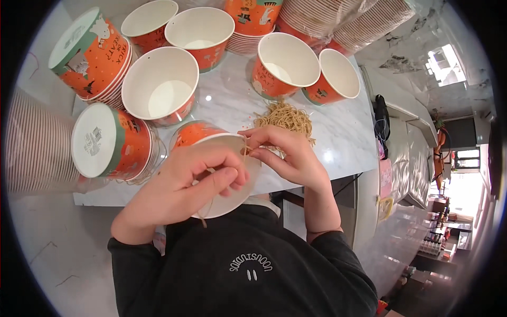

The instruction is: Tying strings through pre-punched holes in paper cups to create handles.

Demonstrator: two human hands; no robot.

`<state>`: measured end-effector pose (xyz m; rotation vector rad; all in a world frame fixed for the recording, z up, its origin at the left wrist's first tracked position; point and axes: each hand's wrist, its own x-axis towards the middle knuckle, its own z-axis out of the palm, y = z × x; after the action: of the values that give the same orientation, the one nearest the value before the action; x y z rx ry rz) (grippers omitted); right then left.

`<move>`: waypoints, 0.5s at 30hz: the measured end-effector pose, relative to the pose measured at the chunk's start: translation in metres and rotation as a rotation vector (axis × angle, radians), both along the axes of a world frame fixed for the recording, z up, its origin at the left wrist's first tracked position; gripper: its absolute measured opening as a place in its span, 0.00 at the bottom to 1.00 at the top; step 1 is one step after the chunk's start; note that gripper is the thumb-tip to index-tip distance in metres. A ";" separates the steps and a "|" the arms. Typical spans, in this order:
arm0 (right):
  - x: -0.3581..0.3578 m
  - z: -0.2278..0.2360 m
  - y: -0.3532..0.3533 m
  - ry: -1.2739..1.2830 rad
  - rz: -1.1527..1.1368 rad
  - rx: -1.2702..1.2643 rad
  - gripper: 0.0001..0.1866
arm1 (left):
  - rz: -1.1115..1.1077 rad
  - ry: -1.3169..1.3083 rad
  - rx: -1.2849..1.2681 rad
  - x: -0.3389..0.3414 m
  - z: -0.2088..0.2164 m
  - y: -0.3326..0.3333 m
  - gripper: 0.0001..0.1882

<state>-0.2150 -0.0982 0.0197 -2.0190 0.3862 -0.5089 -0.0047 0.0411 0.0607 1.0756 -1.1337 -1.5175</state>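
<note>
An orange paper bucket with a white inside lies tipped at the table's near edge, its mouth toward me. My right hand pinches a thin tan cord at the bucket's rim. In front of the bucket's mouth is my left hand, fingers curled together, with a length of the cord trailing below it; its fingertips partly hide what they grip. Just beyond my right hand lies a tangled heap of tan cords.
Several open paper buckets stand across the marble-patterned table. Upside-down stacks of buckets are at the left, and wrapped stacks at the back. A pale sofa is off to the right.
</note>
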 end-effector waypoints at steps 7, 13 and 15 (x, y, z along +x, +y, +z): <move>0.007 -0.011 -0.002 -0.001 -0.096 0.044 0.05 | 0.205 -0.397 -0.109 0.001 -0.024 -0.022 0.10; 0.003 -0.032 -0.022 0.005 -0.063 0.073 0.05 | 0.278 -0.689 -0.302 0.004 -0.033 -0.027 0.10; 0.001 -0.034 -0.026 -0.016 -0.032 0.055 0.05 | 0.203 -0.615 -0.145 0.002 -0.024 -0.025 0.08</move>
<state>-0.2136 -0.1238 -0.0145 -1.9571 0.4192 -0.5284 -0.0022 0.0163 0.0368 1.5575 -1.4642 -0.9463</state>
